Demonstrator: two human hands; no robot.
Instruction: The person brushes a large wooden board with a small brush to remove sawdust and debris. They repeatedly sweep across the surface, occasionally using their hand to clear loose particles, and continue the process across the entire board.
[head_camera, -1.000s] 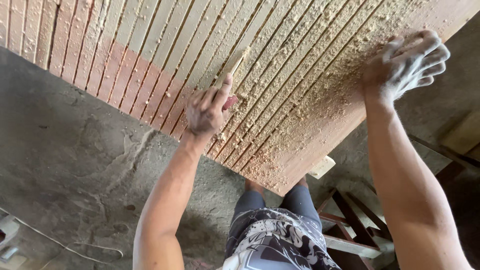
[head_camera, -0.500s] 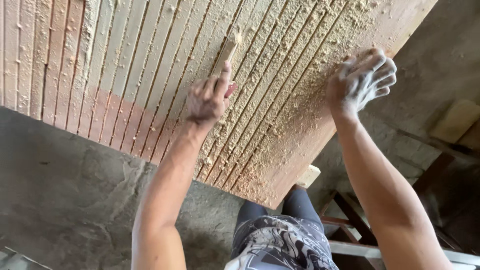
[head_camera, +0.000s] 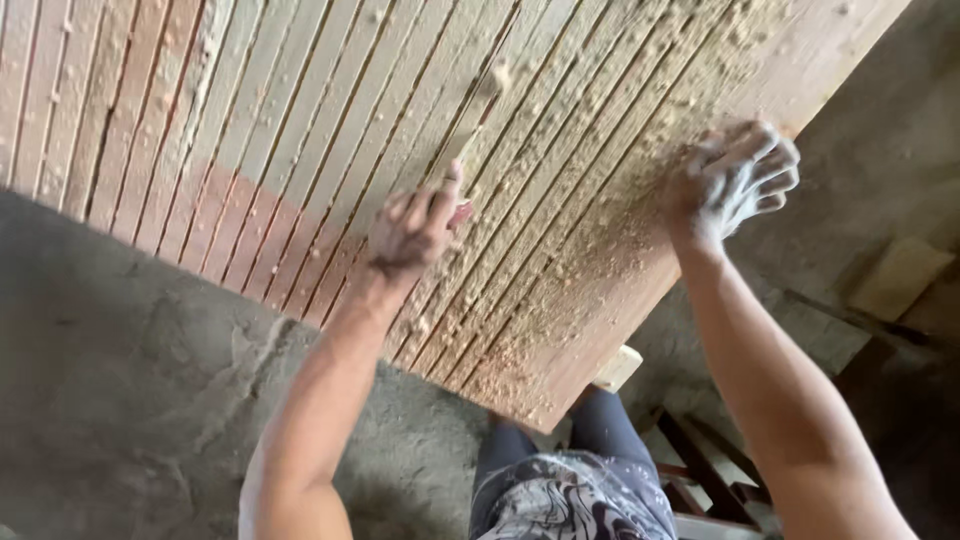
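I hold a thin wooden stick (head_camera: 468, 130) in my left hand (head_camera: 415, 225). My fingers are closed tight around its lower end. The stick lies along one of the grooves in the big wooden board (head_camera: 300, 110), and its far tip points up and away from me.

The board has many long, thin grooves cut side by side. Most of it is pale, and a band along the near left edge is reddish brown. Sawdust (head_camera: 590, 250) sits all over the right part of the board, thick near the edge, and little crumbs of it stick in the grooves by my stick too.

My right hand (head_camera: 735, 175) rests on the right side of the board, up by its edge. The fingers are curled a bit and dusted white. I cannot tell if it holds anything.

Under the board, on the left, is a rough grey floor (head_camera: 130, 380) with lumps and cracks. My legs in dark trousers (head_camera: 600, 430) show below the board's corner, and my patterned shirt (head_camera: 570, 500) is at the bottom. A small pale wood block (head_camera: 618, 367) peeks out just under that corner. To the right stand dark frame bars (head_camera: 700, 470), and farther right a tan flat piece (head_camera: 900, 275) lies against the grey ground.
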